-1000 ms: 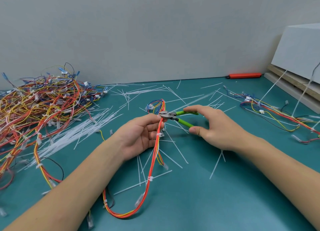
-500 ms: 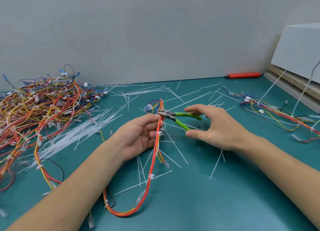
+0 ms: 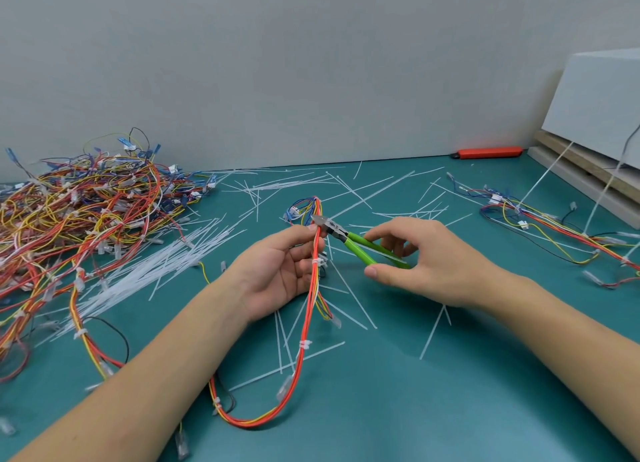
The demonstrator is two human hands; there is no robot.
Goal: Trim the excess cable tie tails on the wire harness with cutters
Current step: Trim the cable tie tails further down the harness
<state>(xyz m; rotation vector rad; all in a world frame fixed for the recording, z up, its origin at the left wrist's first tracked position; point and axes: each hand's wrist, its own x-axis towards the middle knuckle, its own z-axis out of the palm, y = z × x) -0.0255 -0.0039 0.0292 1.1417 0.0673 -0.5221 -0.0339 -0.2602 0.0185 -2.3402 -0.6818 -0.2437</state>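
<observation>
Plain grey wall behind; teal worktop (image 3: 398, 409) littered with loose white cable tie offcuts (image 3: 353, 290). Far left, a tangled heap of red, yellow and blue wire harnesses (image 3: 86, 212); far right, a second small bundle of wires (image 3: 554, 233) and an orange-handled tool (image 3: 490, 152) lying against the wall.

Centre: left hand (image 3: 277, 274) is gripping the red, orange and yellow wire harness (image 3: 311, 305), fingers curled round it just above a white tie; the harness is looping down toward the near edge. Right hand (image 3: 426, 260) is pinching the green-handled cutters (image 3: 349, 241), handles spread, metal nose touching the harness beside the left fingertips.

Judgement: a trimming cut is being lined up. Next move calls for seating the blades flush against the tie head, clear of the wires, then squeezing. Whether a tail is between the blades cannot be told.
</observation>
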